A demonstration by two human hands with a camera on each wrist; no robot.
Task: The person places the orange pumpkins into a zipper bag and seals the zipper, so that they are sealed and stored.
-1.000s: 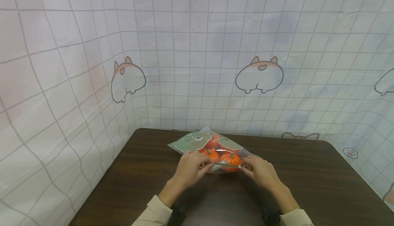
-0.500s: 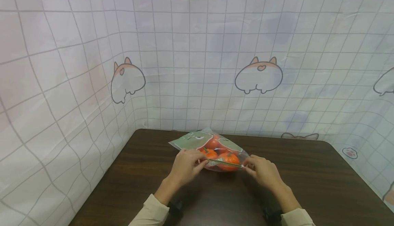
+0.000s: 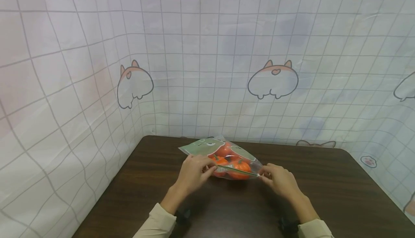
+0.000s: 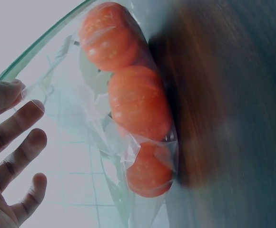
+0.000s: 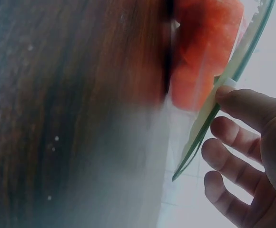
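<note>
A clear zip bag (image 3: 201,147) with green print lies near the far side of the table, holding several orange-red pumpkin-shaped pieces (image 3: 240,169). At the near edge, its green zip strip (image 3: 235,170) stretches between both hands. My left hand (image 3: 192,175) pinches the strip's left part between thumb and index finger; the other fingers are spread in the left wrist view. My right hand (image 3: 282,181) pinches the small white slider (image 5: 229,82) near the strip's right end. In the right wrist view, the strip runs past the thumb to a corner. The right index finger is largely hidden.
The dark wooden table (image 3: 324,180) extends on both sides of the bag. Behind and to the left hangs a white grid-patterned cloth (image 3: 207,68) with dog drawings, reaching close to the table's far edge.
My left hand has shifted left and slightly away from me along the strip. My right hand has moved slightly right with the slider, so more strip shows between the hands.
</note>
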